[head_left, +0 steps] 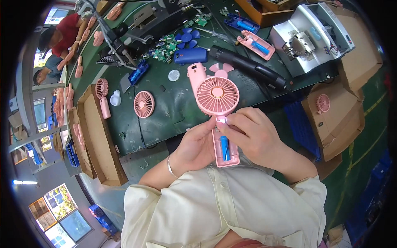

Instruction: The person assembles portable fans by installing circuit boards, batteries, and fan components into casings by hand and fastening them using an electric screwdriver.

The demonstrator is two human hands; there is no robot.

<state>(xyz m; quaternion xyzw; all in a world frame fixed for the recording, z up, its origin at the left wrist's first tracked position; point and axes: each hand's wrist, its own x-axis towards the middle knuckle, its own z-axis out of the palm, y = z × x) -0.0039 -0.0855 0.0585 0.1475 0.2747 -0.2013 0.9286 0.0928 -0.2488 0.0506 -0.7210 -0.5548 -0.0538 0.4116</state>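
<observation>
Close to my chest is a pink handheld fan [217, 95], its round slatted grille pointing away from me. The handle is uncovered, showing a blue cylindrical battery [224, 148] inside. My left hand [192, 144] is closed around the handle's left side. At the neck just below the grille, the fingers of my right hand [257, 134] are pinched together; any small part between them is hidden. Beyond the grille lie a pink handle shell [196, 74] and a pink fan blade [221, 71], both partly covered by it.
A black electric screwdriver [248, 66] lies across the green bench, near an open pink fan body [256, 44]. Green circuit boards [165, 48] and a blue blade [187, 38] sit farther back. A loose pink grille [144, 104], cardboard trays [99, 140] and a silver machine [310, 39] surround the workspace.
</observation>
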